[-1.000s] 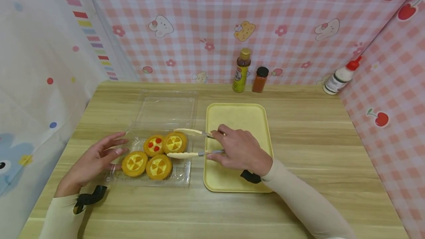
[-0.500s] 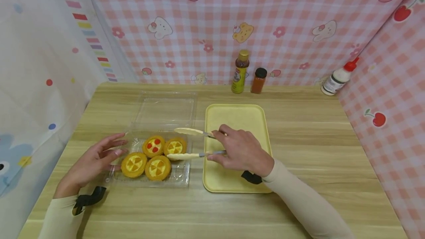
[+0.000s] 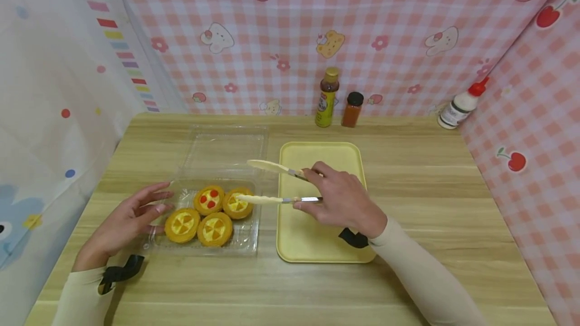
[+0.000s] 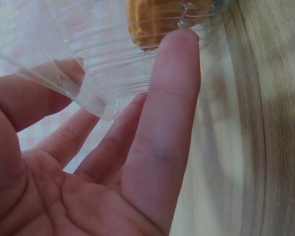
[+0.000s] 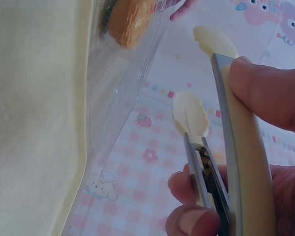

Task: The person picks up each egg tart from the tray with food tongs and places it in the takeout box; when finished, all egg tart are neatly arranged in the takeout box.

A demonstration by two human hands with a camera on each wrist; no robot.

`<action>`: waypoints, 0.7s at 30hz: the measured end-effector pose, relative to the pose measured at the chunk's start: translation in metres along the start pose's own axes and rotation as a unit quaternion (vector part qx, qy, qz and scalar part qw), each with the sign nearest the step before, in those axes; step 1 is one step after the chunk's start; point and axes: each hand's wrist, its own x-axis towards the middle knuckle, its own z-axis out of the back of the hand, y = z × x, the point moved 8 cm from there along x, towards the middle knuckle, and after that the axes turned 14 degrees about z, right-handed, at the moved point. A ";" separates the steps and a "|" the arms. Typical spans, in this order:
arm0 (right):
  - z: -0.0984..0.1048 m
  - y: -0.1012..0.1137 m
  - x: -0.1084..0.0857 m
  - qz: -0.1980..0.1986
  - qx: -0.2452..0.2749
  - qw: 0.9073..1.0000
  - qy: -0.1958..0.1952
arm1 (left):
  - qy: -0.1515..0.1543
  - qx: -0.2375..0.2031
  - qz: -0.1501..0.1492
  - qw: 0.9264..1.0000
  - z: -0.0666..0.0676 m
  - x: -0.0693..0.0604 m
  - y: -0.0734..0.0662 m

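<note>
My left hand (image 3: 129, 220) holds the left edge of the clear container (image 3: 251, 245); in the left wrist view, its wall passes between the thumb and the straighter fingers (image 4: 162, 113). Several round tarts sit inside, including one with red pieces (image 3: 209, 200) and a yellow-topped tart (image 3: 237, 206) at the right. My right hand (image 3: 344, 197) grips cream-tipped tongs (image 3: 267, 199) above the yellow tray (image 3: 317, 250). The tongs' arms stand apart with nothing between them, and the nearer tip overlaps the right tart in the head view. Whether they touch cannot be told.
The container's clear lid (image 3: 226, 150) lies folded back behind it. A yellow-labelled bottle (image 3: 326, 102) and a black-capped jar (image 3: 352, 110) stand behind the tray. A red-capped white bottle (image 3: 459, 107) is at the back right, by the patterned cloth wall.
The tart at the right now lies slightly nearer the front, outside the tongs' arms. My right hand has moved back and rightward with the tongs. My left hand has stayed at the container.
</note>
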 end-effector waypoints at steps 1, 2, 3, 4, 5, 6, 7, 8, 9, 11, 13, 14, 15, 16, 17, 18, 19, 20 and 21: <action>0.001 -0.002 -0.001 -0.003 0.005 1.000 -0.002 | 0.000 0.000 0.000 1.000 0.000 0.000 0.000; 0.002 -0.005 -0.003 -0.007 0.008 1.000 -0.004 | 0.001 0.000 0.000 1.000 0.000 0.000 0.000; 0.002 -0.007 -0.005 -0.011 0.012 1.000 -0.006 | 0.001 0.001 0.000 1.000 0.000 0.000 0.000; 0.003 -0.009 -0.007 -0.014 0.013 1.000 -0.008 | 0.001 0.001 0.000 1.000 0.000 0.000 0.000; 0.004 -0.012 -0.009 -0.015 0.014 1.000 -0.012 | 0.001 0.002 0.000 1.000 0.000 0.000 0.000; 0.005 -0.014 -0.011 -0.016 0.015 1.000 -0.016 | 0.001 0.002 0.000 1.000 0.000 0.000 0.000; 0.007 -0.016 -0.013 -0.017 0.015 0.999 -0.023 | 0.001 0.002 0.000 1.000 0.000 0.000 0.000; 0.008 -0.019 -0.016 -0.018 0.014 0.999 -0.028 | 0.001 0.003 -0.001 1.000 0.000 0.000 0.000; 0.009 -0.022 -0.019 -0.021 0.013 0.999 -0.033 | 0.000 0.002 -0.002 1.000 0.000 0.000 0.000; 0.011 -0.028 -0.025 -0.027 0.014 0.999 -0.043 | 0.000 0.002 -0.003 1.000 0.000 0.000 0.000; 0.012 -0.036 -0.032 -0.037 0.017 0.998 -0.048 | -0.001 0.003 -0.004 1.000 0.000 0.000 0.000; 0.012 -0.040 -0.036 -0.042 0.019 0.998 -0.048 | -0.001 0.003 -0.004 1.000 0.000 0.000 0.000; 0.011 -0.044 -0.040 -0.049 0.019 0.997 -0.048 | -0.001 0.002 -0.004 1.000 0.000 0.000 0.000; 0.012 -0.049 -0.044 -0.056 0.021 0.997 -0.047 | -0.001 0.002 -0.004 1.000 0.000 0.000 0.000; 0.011 -0.053 -0.049 -0.064 0.021 0.997 -0.046 | -0.001 0.002 -0.004 1.000 0.000 0.000 0.000; 0.011 -0.058 -0.053 -0.072 0.019 0.996 -0.044 | -0.001 0.003 -0.003 1.000 0.000 0.000 0.000; 0.011 -0.062 -0.058 -0.082 0.020 0.996 -0.043 | -0.001 0.003 -0.003 1.000 0.000 0.000 0.000; 0.011 -0.067 -0.063 -0.091 0.021 0.995 -0.041 | -0.001 0.002 -0.002 1.000 0.000 0.000 0.000; 0.010 -0.071 -0.068 -0.100 0.023 0.994 -0.039 | -0.001 0.003 -0.001 1.000 0.000 0.000 0.000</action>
